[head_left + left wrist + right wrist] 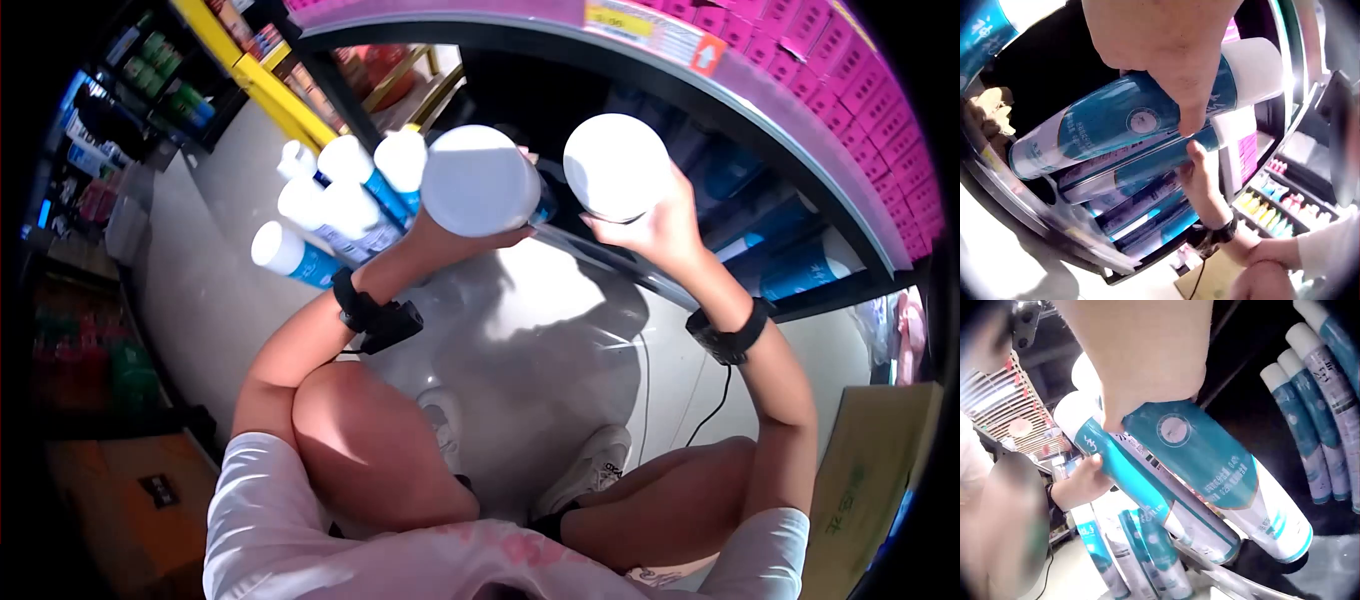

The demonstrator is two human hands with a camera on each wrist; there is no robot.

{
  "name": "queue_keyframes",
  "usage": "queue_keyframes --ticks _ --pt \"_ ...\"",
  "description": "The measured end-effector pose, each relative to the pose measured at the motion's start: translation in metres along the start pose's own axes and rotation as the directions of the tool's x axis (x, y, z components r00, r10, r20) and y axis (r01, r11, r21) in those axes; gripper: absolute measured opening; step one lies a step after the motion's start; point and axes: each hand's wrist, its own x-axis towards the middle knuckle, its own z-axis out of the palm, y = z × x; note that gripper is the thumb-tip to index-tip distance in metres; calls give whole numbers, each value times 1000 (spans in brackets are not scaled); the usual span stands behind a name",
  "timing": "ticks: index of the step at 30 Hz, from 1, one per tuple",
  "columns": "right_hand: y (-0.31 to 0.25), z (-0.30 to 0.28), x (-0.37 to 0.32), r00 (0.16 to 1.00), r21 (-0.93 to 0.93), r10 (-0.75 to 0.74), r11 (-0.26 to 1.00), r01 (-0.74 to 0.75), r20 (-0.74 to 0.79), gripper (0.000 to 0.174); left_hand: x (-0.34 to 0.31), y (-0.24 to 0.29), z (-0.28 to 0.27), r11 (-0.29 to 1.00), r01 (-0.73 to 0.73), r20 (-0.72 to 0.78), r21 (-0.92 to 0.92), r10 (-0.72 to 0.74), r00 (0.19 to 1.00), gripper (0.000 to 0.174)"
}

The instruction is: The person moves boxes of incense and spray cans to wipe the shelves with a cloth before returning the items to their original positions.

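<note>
My left hand (455,240) grips a white-capped can (478,180), seen from above its cap. To the right, my right hand (665,225) holds a second can (615,165) by its upper part. In the left wrist view, my left hand (1166,44) curls round a teal and white can (1110,119), tilted, with the right hand's can (1154,165) just below. The right wrist view has my right hand (1154,369) round its can (1210,456), close beside the left hand's bright blue can (1125,472). Some fingers are hidden behind the cans.
Several similar cans (345,205) stand on the floor at left. More cans (1300,419) stand inside the dark shelf. Pink packages (800,75) line the shelf above, behind a curved edge with a price label (620,22). A cardboard box (870,480) is at right.
</note>
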Motion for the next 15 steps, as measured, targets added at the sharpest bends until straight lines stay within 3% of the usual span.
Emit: queue_keyframes --ticks 1,2,4,6,8,12,13,14,15 --pt "-10 2 4 1000 13 -8 1000 8 13 67 -12 -12 -10 982 182 3 -52 -182 983 61" --pt "-22 4 10 999 11 -13 1000 12 30 67 -13 7 -21 959 262 -52 106 -258 965 61" --pt "-36 11 19 997 89 1 996 -8 75 69 -13 37 -40 923 380 -123 -65 -385 915 64" --pt "-51 15 32 996 113 -13 994 4 86 71 -18 47 -59 919 394 -145 -8 -391 909 66" --pt "-58 24 43 981 198 31 978 -69 191 70 -27 55 -74 927 359 -157 105 -341 927 68" --pt "-49 65 45 952 297 -7 951 -89 306 68 -49 50 -94 854 478 -165 206 -451 877 65" --pt "-49 74 42 938 315 38 937 -153 344 68 -58 47 -95 873 386 -160 297 -353 922 64" --pt "-50 84 37 921 329 81 919 -217 382 68 -70 42 -98 794 118 -71 596 -94 993 64" --pt "-49 96 32 909 360 88 900 -248 407 68 -84 37 -101 841 272 -143 468 -232 962 65"
